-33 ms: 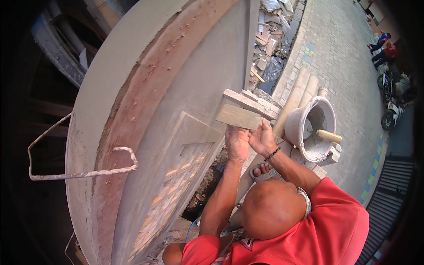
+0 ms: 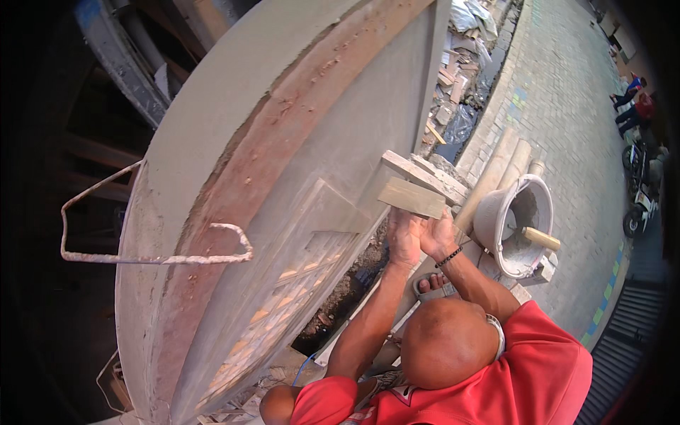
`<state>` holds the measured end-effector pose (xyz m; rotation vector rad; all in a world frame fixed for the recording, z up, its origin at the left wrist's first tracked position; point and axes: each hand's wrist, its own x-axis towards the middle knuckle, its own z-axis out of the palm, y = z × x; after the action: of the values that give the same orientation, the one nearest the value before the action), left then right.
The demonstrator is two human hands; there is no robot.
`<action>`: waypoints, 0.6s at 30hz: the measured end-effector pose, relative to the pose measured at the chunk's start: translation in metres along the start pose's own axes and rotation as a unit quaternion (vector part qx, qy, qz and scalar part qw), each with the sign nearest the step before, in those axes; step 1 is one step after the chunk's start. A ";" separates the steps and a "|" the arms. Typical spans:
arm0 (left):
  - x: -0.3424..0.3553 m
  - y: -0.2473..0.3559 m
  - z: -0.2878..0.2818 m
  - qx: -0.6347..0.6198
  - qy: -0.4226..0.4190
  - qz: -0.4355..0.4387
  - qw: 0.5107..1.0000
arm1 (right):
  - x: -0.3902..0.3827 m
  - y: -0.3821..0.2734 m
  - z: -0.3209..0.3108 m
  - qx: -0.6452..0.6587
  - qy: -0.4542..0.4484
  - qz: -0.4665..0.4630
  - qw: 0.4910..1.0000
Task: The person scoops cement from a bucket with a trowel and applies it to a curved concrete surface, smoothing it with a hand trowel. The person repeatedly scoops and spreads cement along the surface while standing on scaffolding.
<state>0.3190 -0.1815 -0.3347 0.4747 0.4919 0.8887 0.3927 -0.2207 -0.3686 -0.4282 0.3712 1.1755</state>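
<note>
Neither my left hand nor my right hand is in view. Below me, a co-worker in a red shirt [image 2: 528,361] crouches, head bent down. The co-worker's left hand [image 2: 404,241] and right hand [image 2: 440,234] are together at a flat greenish-beige board [image 2: 411,195], gripping its lower edge; some fingers are hidden. Pale timber pieces [image 2: 414,168] lie just beyond it. To the right stands a mortar-smeared bucket [image 2: 487,219] with a wooden handle [image 2: 540,238] at its rim. A grey plastered wall [image 2: 340,127] with a reddish band [image 2: 255,156] rises at the left.
A bent metal bar [image 2: 177,258] juts across the left. Rubble [image 2: 453,78] and a dark trench [image 2: 322,319] run beside the wall. Long poles [image 2: 489,173] lie near the paved lane [image 2: 563,120]. Two people [image 2: 634,106] and a motorbike [image 2: 634,188] are at the far right.
The view has shifted, so the scene sits slightly to the right and lower. The co-worker still grips the board, with the right hand's fingertips a little more hidden under it.
</note>
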 end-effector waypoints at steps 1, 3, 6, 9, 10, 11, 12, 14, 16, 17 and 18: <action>-0.001 -0.017 0.005 0.107 -0.019 0.042 0.993 | 0.002 -0.003 -0.005 0.027 -0.071 0.000 0.997; 0.000 -0.018 0.010 0.242 -0.044 0.069 0.967 | -0.010 -0.009 -0.029 -0.077 -0.182 0.044 0.979; 0.013 0.003 -0.015 0.237 0.047 0.132 0.961 | -0.080 0.032 -0.041 -0.446 -0.037 0.227 0.865; 0.022 0.020 -0.016 0.168 0.031 0.117 0.978 | -0.077 0.003 -0.069 -0.678 0.035 0.123 0.724; 0.026 0.024 -0.013 0.159 0.034 0.100 0.982 | -0.078 -0.005 -0.073 -0.673 0.042 0.054 0.737; 0.022 0.017 -0.010 0.148 0.042 0.068 0.986 | -0.094 -0.013 -0.074 -0.662 0.064 -0.009 0.746; 0.026 0.016 -0.011 0.134 0.032 0.065 0.988 | -0.097 -0.019 -0.072 -0.712 0.000 -0.052 0.700; 0.036 0.017 -0.015 0.108 0.016 0.047 0.993 | -0.108 -0.034 -0.036 -0.711 -0.069 -0.014 0.699; 0.044 0.002 -0.009 0.075 0.000 0.019 0.997 | -0.129 -0.051 0.007 -0.676 -0.101 0.002 0.730; 0.046 -0.006 -0.012 0.059 0.000 0.003 0.998 | -0.136 -0.062 0.005 -0.695 -0.133 -0.038 0.706; 0.044 -0.012 -0.018 0.053 0.004 -0.014 0.998 | -0.146 -0.071 0.006 -0.704 -0.136 -0.033 0.696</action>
<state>0.3393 -0.1486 -0.3650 0.5604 0.5529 0.8409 0.4092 -0.3576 -0.2826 -1.5533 -0.9358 1.2408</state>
